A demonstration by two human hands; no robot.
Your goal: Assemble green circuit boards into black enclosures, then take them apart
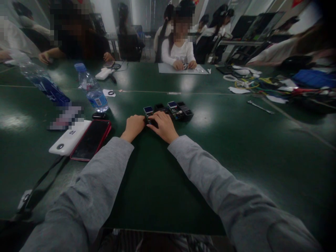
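The 2 hands come close together at a small screened device (148,110) on the green table (168,182): the left hand (134,126) curls at its left edge and the right hand (163,125) reaches over from the right, though I cannot tell whether either grips it; to its right lies a 2nd screened device (172,104) beside a black case (185,109)

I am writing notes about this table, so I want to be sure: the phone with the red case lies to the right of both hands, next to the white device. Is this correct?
Not quite: the side is wrong. The head view shows the phone with the red case to the left of both the left hand and the right hand, next to the white device.
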